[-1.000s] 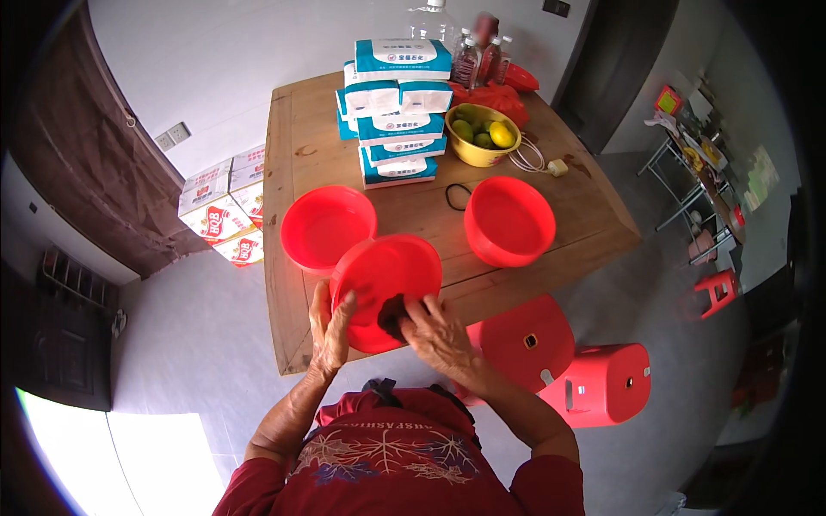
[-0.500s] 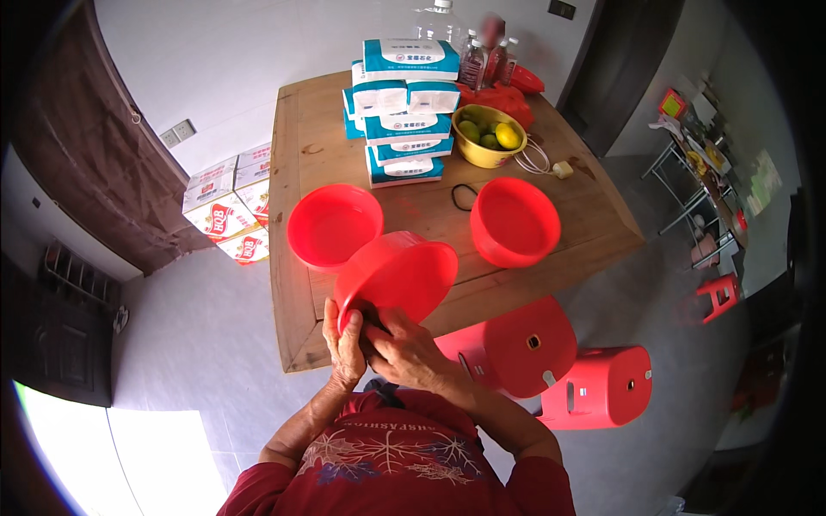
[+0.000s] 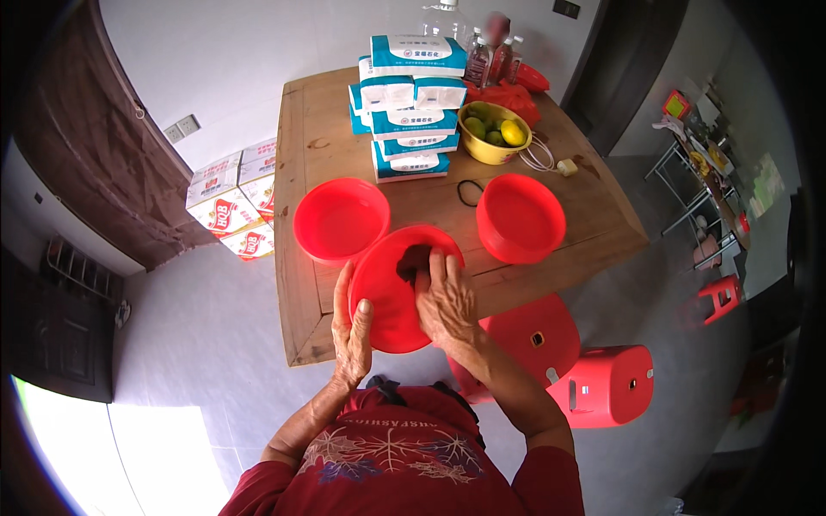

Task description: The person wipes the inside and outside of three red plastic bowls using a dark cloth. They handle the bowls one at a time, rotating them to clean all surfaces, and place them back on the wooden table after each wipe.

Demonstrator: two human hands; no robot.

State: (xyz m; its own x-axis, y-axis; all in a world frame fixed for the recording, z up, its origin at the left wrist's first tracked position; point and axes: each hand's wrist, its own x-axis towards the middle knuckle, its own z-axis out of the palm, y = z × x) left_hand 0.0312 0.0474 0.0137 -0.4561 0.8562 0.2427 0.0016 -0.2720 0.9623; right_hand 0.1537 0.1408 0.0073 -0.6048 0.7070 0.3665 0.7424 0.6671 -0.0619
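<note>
My left hand (image 3: pixel 352 342) grips the near left rim of a red plastic bowl (image 3: pixel 387 303), with the thumb over its edge. The bowl is tilted, its inside facing me, above the front of the wooden table. Inside it, my right hand (image 3: pixel 448 308) presses a dark cloth (image 3: pixel 415 262) against the inner wall, fingers curled over it. A second red bowl (image 3: pixel 341 222) stands on the table just beyond the held one. To the right sits a third red bowl (image 3: pixel 521 217).
Stacked tissue packs (image 3: pixel 413 129) rise behind the bowls, beside a yellow bowl (image 3: pixel 490 155) of green and yellow fruit. A black band (image 3: pixel 469 193) and white cable (image 3: pixel 540 155) lie nearby. Red stools (image 3: pixel 613 387) stand by the table's near right edge; cartons (image 3: pixel 225 202) are left.
The held bowl has turned so its inside faces me. My right hand has moved from near its rim, up and right into it with the cloth.
</note>
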